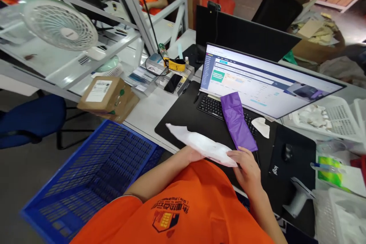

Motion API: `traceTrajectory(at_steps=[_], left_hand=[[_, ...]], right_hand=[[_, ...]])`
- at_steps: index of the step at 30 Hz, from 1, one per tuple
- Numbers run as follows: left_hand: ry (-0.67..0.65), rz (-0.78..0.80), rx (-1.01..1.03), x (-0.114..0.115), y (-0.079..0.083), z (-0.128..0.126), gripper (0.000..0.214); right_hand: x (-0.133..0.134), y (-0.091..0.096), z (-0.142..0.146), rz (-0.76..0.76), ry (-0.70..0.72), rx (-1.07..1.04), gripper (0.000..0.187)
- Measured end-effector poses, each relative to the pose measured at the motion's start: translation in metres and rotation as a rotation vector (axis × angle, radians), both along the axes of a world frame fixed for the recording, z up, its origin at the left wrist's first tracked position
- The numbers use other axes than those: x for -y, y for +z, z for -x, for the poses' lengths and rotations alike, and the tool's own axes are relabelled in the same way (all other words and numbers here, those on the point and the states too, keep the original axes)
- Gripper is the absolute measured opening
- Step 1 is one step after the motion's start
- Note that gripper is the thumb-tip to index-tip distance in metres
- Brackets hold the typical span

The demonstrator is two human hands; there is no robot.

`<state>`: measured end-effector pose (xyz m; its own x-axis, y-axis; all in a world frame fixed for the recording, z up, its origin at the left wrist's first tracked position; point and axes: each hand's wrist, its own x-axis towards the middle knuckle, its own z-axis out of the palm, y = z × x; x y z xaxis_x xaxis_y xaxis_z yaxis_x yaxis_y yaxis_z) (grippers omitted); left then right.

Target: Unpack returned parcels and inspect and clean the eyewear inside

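Observation:
A flat white plastic packet is held in front of my body, over the near edge of the desk. My left hand grips its lower edge, with the fingers mostly hidden beneath it. At the packet's right end, my right hand is closed on it, thumb and fingers pinching the corner. A purple plastic bag lies across the black keyboard, its lower end just behind my right hand. Beside it on the right is a small white scrap.
A lit monitor stands behind the keyboard. To the right are a mouse, a barcode scanner and white baskets. A taped cardboard box sits at the left, above a blue crate. A phone lies farther back.

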<state>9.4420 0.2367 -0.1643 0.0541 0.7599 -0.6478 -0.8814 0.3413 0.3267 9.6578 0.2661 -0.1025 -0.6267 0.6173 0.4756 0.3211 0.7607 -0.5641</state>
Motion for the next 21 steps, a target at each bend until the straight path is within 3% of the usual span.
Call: traceTrajectory(at_steps=[4, 8, 16, 19, 21], left_hand=[[-0.113, -0.163, 0.213, 0.004, -0.004, 0.005, 0.020], [-0.066, -0.253, 0.261, 0.004, -0.006, 0.005, 0.024], [0.027, -0.242, 0.215, 0.008, -0.003, 0.009, 0.022], [0.065, -0.244, 0.171, 0.009, -0.004, 0.011, 0.026], [0.085, -0.249, 0.127, 0.009, -0.004, 0.013, 0.026]], right_hand=[[0.003, -0.009, -0.001, 0.032, -0.070, -0.045, 0.028], [0.009, -0.010, 0.009, -0.003, -0.034, -0.066, 0.026], [0.020, -0.005, 0.036, -0.267, 0.004, -0.064, 0.034], [0.022, -0.006, 0.041, -0.198, -0.056, -0.122, 0.034], [0.022, -0.011, 0.043, -0.015, -0.167, -0.192, 0.026]])
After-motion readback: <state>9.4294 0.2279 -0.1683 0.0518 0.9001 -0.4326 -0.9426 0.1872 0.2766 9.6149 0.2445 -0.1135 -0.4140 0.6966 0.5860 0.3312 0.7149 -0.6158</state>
